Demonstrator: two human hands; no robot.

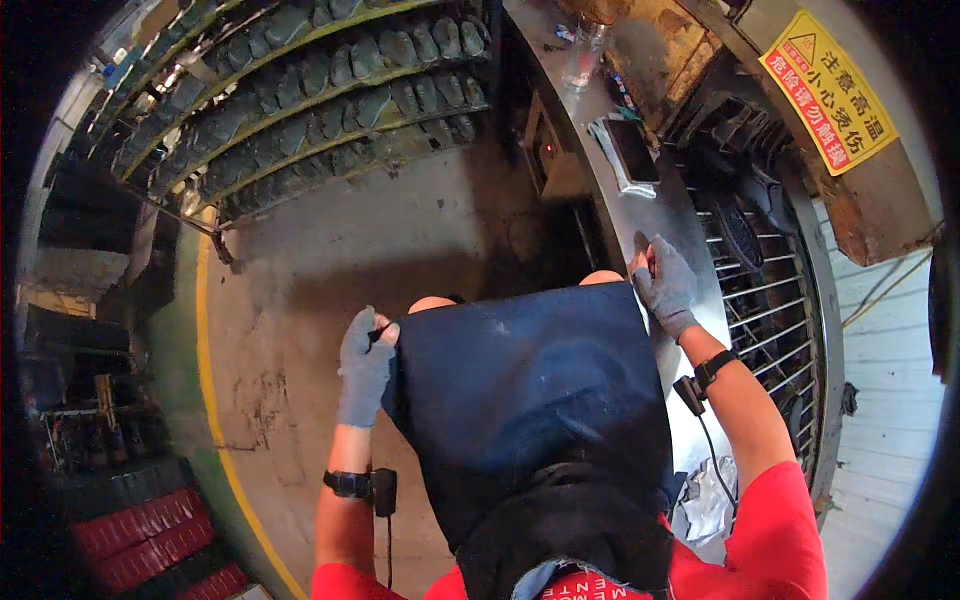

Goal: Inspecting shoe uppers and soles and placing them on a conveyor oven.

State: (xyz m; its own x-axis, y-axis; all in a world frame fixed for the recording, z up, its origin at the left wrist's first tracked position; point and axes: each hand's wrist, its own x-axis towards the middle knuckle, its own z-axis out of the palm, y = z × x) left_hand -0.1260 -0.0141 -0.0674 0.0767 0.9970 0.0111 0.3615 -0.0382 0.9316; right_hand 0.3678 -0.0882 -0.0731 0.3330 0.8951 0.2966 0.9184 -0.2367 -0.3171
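A dark blue apron [530, 370] is spread over my lap, with my knees showing past its far edge. My left hand [366, 368], in a grey glove with bare fingertips, is closed at the apron's far left corner and pinches its edge. My right hand [664, 285], gloved the same way, is beside the far right corner, over the border of a metal worktop [690, 350]. Its fingers are curled together; whatever they hold, if anything, is hidden. Each wrist wears a black strap with a small cabled device.
A phone-like dark slab [632, 150] rests on white sheets farther along the worktop, near a clear glass [584, 60]. To the right runs a metal bar rack [765, 310] carrying dark shoe parts [735, 225]. Shelves of shoe-shaped forms [340, 110] stand far left; red-and-black stacks [150, 530] are lower left.
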